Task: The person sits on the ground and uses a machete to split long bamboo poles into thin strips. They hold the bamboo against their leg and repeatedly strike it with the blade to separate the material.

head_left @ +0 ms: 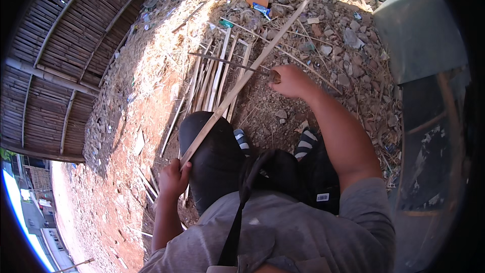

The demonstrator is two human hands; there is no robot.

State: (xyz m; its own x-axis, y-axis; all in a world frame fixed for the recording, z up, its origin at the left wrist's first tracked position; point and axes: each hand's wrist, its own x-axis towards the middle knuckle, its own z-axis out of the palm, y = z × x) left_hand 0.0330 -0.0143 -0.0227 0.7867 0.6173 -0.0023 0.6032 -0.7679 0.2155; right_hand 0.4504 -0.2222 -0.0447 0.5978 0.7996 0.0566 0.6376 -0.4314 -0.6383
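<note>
A long pale slat (227, 107) of wood or bamboo slants over my bent left leg, its far end reaching above the rubble. Around its near end, beside my thigh, my left hand (174, 178) is closed. My right hand (292, 81) grips the handle of a long knife (222, 60), whose thin dark blade points left. The blade crosses the slat a little beyond my knee; whether it touches cannot be made out. Several similar slats (218, 73) lie in a loose bundle on the ground ahead of my knee.
Stones and rubble (343, 55) cover the ground ahead and to the right. A bamboo-slat wall (50, 25) stands on the left. Sheet panels (424, 30) rise at the right edge. My feet in striped footwear (306, 143) rest below me. A blue wrapper (261, 10) lies far ahead.
</note>
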